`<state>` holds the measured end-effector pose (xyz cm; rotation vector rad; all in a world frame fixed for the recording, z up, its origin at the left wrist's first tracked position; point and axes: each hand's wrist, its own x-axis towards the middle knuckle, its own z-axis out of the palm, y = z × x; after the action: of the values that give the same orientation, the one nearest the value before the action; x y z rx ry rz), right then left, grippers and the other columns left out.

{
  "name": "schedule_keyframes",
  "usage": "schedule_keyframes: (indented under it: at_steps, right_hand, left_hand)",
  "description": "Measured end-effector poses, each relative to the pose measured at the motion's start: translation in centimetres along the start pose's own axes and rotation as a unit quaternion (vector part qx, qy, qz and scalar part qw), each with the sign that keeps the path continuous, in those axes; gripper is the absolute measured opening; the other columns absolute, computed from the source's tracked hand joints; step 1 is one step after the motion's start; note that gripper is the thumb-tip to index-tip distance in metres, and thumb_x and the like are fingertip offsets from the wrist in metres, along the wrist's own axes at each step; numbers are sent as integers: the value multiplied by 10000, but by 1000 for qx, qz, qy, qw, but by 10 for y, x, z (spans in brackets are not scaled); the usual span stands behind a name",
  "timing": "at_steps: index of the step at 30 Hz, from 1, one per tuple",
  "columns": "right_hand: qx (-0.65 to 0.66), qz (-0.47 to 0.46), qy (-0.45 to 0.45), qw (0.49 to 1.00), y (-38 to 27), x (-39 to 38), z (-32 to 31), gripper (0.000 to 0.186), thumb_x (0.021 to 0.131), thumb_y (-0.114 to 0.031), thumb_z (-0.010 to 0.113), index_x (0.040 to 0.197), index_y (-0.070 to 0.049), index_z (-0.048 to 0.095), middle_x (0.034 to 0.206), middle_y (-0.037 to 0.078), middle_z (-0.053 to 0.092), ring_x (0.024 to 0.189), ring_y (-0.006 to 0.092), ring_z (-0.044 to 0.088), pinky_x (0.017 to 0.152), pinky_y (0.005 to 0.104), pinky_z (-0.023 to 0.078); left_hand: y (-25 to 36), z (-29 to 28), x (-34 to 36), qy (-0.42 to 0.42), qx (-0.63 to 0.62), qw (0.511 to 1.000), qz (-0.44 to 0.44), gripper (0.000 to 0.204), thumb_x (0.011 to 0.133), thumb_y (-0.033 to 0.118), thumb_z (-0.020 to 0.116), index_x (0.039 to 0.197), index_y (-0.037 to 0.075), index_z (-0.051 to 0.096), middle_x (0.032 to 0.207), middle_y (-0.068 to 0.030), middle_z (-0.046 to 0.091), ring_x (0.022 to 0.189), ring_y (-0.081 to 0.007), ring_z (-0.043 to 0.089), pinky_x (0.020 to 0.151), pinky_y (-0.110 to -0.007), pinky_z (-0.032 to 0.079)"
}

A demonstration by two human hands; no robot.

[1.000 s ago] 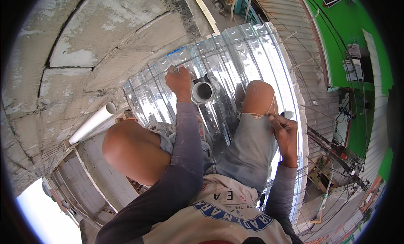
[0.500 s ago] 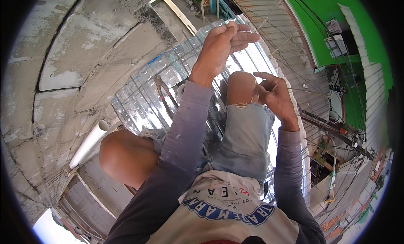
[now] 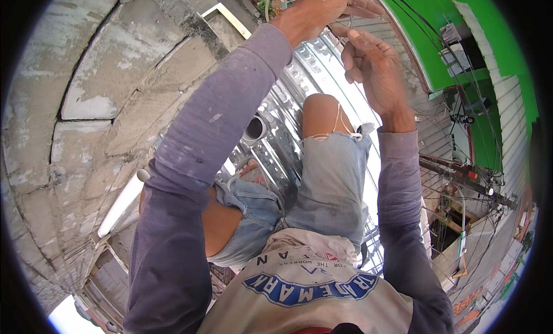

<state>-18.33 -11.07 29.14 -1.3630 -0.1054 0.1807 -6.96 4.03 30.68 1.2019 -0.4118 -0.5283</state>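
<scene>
From right hand [image 3: 380, 69], strand [image 3: 350, 23] forward

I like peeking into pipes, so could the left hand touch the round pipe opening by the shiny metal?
Probably yes, by pulling back: the left hand is out past the pipe opening, which looks uncovered, though the left forearm appears close beside it.

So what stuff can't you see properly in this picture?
All in the head view:
Left hand: partly cut off by the top edge.
Right hand: anything between its fingertips is too small to tell.
Left leg: knee mostly hidden behind the left sleeve.
Round pipe opening: too dark inside.
</scene>
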Motion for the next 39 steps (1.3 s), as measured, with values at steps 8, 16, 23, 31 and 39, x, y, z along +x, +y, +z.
schedule_keyframes:
  at_steps: [8,16,23,31,39]
  right_hand:
    - [-575,-64,6,816,70,0,-105,177,950,-122,601,877,11,692,662,210,609,614,331,580,618,486,442]
    - [-552,169,8,816,240,-133,-153,171,990,-208,630,1082,-107,527,826,195,699,760,442,705,685,553,534]
    - [-641,119,47,757,249,-151,-140,195,978,-216,652,1090,-105,537,828,194,695,716,444,685,633,533,526]
    - [-679,82,42,728,271,-149,-158,224,965,-226,678,1099,-102,548,830,192,690,667,446,662,573,511,517]
    - [-670,100,62,733,274,-140,-152,142,970,-237,652,1052,-162,563,859,101,698,719,367,705,619,473,557]
  left_hand:
    - [18,-76,-49,-47,639,745,-183,575,1095,506,492,1112,-17,731,1101,-223,763,1074,-299,736,967,-405,548]
    - [-113,-182,-144,-71,588,769,-241,478,1026,382,655,1241,-37,733,1139,-237,764,1076,-366,735,976,-459,545]
    - [-233,-157,-170,-70,563,820,-75,321,1014,311,674,1220,78,754,1247,-147,718,1319,-321,566,1155,-478,369]
    - [-272,-149,-168,-63,608,791,9,150,948,277,732,1026,158,782,1076,2,726,1207,-213,591,1145,-477,302]
    - [-258,-151,-197,-67,616,783,-59,215,925,288,764,1096,160,789,1156,-13,728,1270,-215,570,1164,-482,281]
